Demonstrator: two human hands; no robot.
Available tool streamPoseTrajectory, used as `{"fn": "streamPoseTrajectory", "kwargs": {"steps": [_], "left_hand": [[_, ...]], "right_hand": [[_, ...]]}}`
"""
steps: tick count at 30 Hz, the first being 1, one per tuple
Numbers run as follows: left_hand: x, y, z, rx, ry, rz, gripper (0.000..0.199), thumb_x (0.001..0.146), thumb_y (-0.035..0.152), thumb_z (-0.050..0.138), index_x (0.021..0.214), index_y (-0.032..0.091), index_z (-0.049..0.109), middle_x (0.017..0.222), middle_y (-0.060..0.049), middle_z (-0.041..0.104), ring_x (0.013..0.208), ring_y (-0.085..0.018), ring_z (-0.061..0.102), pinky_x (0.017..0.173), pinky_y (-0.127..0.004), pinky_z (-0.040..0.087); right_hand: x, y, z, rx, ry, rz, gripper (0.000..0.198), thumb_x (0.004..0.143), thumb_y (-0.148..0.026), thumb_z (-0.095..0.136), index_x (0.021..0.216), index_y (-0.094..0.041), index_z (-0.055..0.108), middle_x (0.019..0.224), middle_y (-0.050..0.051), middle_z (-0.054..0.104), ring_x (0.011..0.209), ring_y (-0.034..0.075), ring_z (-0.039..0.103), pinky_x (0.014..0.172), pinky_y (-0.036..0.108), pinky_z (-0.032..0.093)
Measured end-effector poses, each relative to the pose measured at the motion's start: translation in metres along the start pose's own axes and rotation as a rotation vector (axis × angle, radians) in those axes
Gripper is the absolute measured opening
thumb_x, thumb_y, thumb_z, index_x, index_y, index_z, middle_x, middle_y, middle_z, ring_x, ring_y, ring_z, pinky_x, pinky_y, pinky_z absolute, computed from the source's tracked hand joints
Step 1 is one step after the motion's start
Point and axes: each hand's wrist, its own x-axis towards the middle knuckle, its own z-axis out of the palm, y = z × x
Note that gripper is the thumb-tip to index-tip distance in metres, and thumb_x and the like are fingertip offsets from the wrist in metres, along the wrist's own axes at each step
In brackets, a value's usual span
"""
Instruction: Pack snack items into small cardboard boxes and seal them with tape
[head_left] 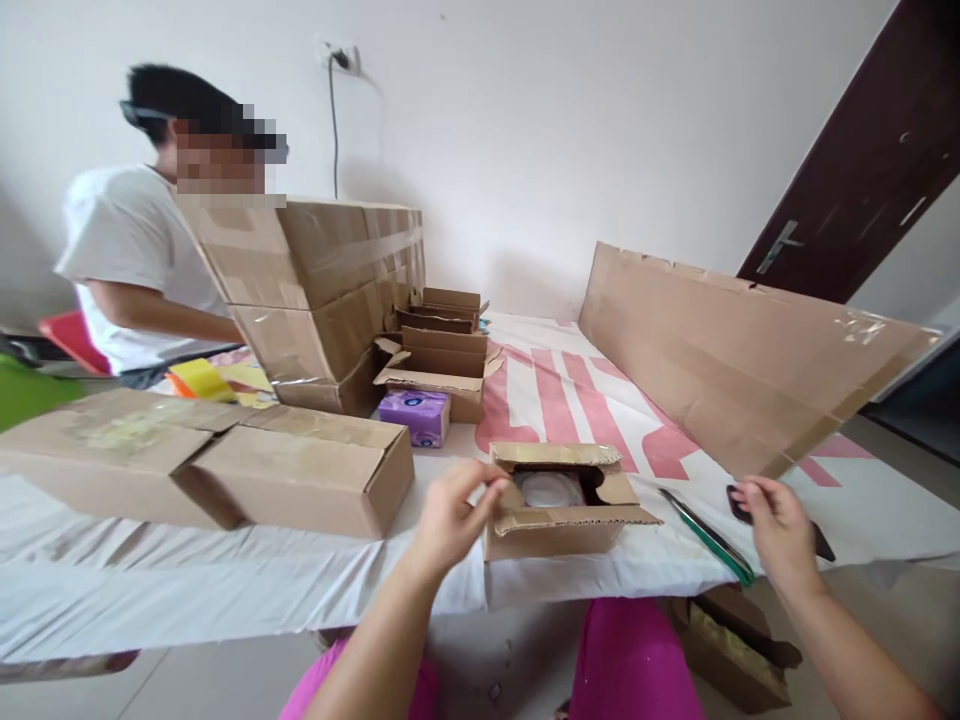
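Observation:
A small open cardboard box (555, 543) sits in front of me near the table's front edge, its top flaps folded outward. Inside lies a round, whitish, clear-looking item (551, 489), partly hidden by the flaps. My left hand (459, 505) pinches the box's left flap between thumb and fingers. To the right, my right hand (780, 530) has its fingers pressed together over a dark flat object (823, 543), which looks like a phone and is mostly covered. Whether those fingers grip anything is hidden. A green-handled cutter (709, 537) lies between the box and my right hand.
Long closed boxes (300, 465) lie at left, before a tall box stack (330, 290). Behind are a purple tissue pack (415, 417) and open boxes (439, 360). A large cardboard sheet (735, 350) leans at right. Another person (127, 240) sits beyond the stack.

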Motion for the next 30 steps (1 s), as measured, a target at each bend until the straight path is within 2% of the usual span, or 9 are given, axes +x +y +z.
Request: {"fn": "streamPoseTrajectory", "kwargs": {"steps": [4,8,10,13,15,18,24,28,30], "left_hand": [[0.002,0.014,0.012,0.168,-0.336,0.206,0.021,0.088,0.035,0.054,0.101,0.025,0.067,0.102,-0.004,0.07,0.106,-0.022,0.059,0.112,-0.047,0.02],[-0.001,0.011,0.016,0.361,-0.363,0.228,0.016,0.078,0.038,0.068,0.082,0.023,0.071,0.121,-0.007,0.062,0.125,-0.032,0.046,0.113,-0.062,-0.003],[-0.003,0.008,0.018,0.422,-0.295,0.23,0.022,0.076,0.044,0.07,0.079,0.022,0.071,0.136,-0.008,0.052,0.135,-0.038,0.032,0.112,-0.066,0.0],[-0.008,0.006,0.021,0.396,-0.24,0.236,0.03,0.082,0.049,0.063,0.095,0.023,0.068,0.148,-0.01,0.037,0.142,-0.039,0.02,0.112,-0.063,0.019],[-0.01,0.007,0.021,0.313,-0.212,0.244,0.034,0.084,0.047,0.062,0.108,0.022,0.06,0.151,-0.013,0.031,0.142,-0.036,0.023,0.11,-0.056,0.03],[-0.011,0.009,0.017,0.181,-0.102,0.183,0.036,0.082,0.03,0.065,0.111,0.02,0.047,0.15,-0.017,0.029,0.136,-0.03,0.036,0.104,-0.046,0.041],[-0.007,0.009,0.008,0.174,0.065,-0.005,0.026,0.074,0.015,0.062,0.094,0.021,0.046,0.11,-0.006,0.055,0.1,-0.022,0.058,0.086,-0.039,0.05],[-0.007,0.012,0.009,0.398,0.006,0.067,0.005,0.078,0.015,0.058,0.078,0.02,0.058,0.107,-0.007,0.056,0.104,-0.024,0.053,0.09,-0.04,0.046],[-0.008,0.015,0.011,0.544,-0.028,0.116,0.012,0.08,0.015,0.055,0.077,0.02,0.065,0.115,-0.008,0.056,0.114,-0.029,0.047,0.095,-0.045,0.042]], "right_hand": [[-0.025,-0.102,0.038,0.159,-0.49,-0.367,0.033,0.09,-0.049,0.048,0.093,-0.02,0.064,0.09,0.006,0.071,0.087,0.02,0.066,0.082,0.031,0.051],[-0.048,-0.181,0.064,0.091,-0.939,-0.603,0.036,0.098,-0.041,0.034,0.11,-0.022,0.063,0.112,0.006,0.069,0.105,0.02,0.063,0.091,0.033,0.048],[-0.055,-0.201,0.072,-0.06,-1.118,-0.657,0.04,0.097,-0.044,0.033,0.111,-0.021,0.063,0.113,0.009,0.069,0.105,0.024,0.063,0.09,0.038,0.048],[-0.063,-0.214,0.078,-0.299,-1.296,-0.647,0.052,0.097,-0.052,0.027,0.106,-0.016,0.064,0.101,0.014,0.071,0.095,0.029,0.066,0.083,0.042,0.049],[-0.066,-0.216,0.078,-0.392,-1.271,-0.625,0.059,0.096,-0.055,0.025,0.113,-0.013,0.063,0.112,0.018,0.068,0.108,0.034,0.062,0.091,0.046,0.045],[-0.063,-0.21,0.079,-0.495,-1.117,-0.601,0.071,0.092,-0.063,0.03,0.133,-0.01,0.052,0.144,0.022,0.045,0.138,0.037,0.034,0.109,0.051,0.03],[-0.034,-0.178,0.09,-0.553,-0.873,-0.662,0.098,0.076,-0.08,0.042,0.15,-0.017,0.029,0.159,0.016,0.015,0.145,0.038,0.012,0.113,0.058,0.02],[-0.022,-0.163,0.097,-0.54,-1.007,-0.626,0.108,0.073,-0.084,0.041,0.153,-0.014,0.019,0.16,0.018,0.007,0.146,0.039,0.006,0.114,0.057,0.02],[-0.02,-0.161,0.099,-0.504,-1.047,-0.619,0.108,0.074,-0.083,0.042,0.153,-0.013,0.019,0.159,0.018,0.013,0.145,0.038,0.011,0.114,0.053,0.024]]}}
